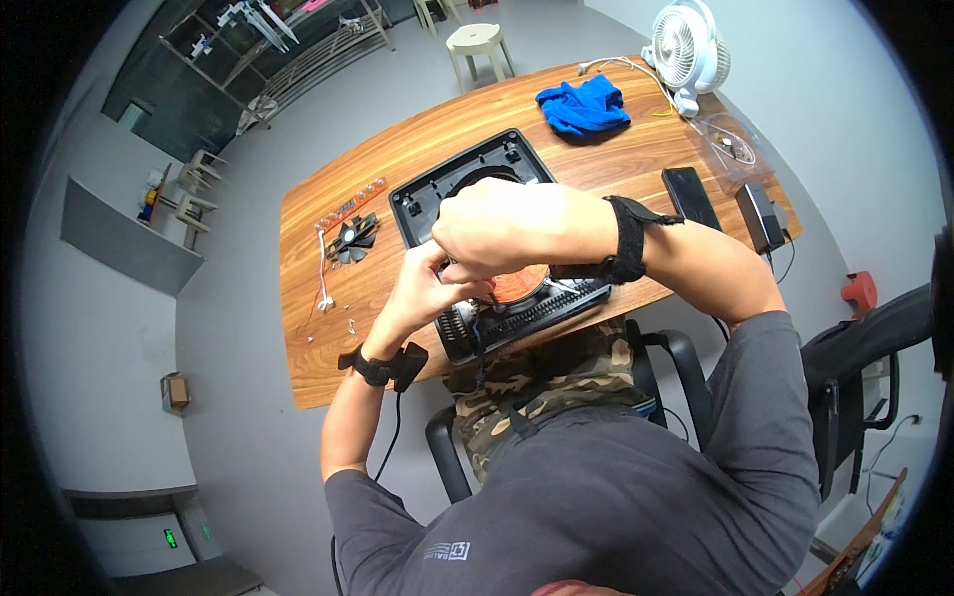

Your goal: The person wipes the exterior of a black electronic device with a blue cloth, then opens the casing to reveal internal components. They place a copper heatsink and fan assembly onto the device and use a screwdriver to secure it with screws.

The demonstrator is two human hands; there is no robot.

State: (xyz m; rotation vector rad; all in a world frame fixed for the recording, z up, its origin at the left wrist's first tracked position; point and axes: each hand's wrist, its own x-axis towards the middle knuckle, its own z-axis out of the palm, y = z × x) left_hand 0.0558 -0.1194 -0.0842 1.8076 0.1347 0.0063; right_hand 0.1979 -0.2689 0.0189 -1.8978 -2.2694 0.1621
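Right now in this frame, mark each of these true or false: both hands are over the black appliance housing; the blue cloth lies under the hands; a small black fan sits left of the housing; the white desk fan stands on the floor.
1. Both hands, left hand and right hand, are over the black appliance housing: true.
2. The blue cloth lies under the hands: false, it lies apart at the table's far side.
3. A small black fan sits left of the housing: true.
4. The white desk fan stands on the floor: false, it stands on the wooden table, at its far corner.

Both hands over opened black appliance on wooden table.
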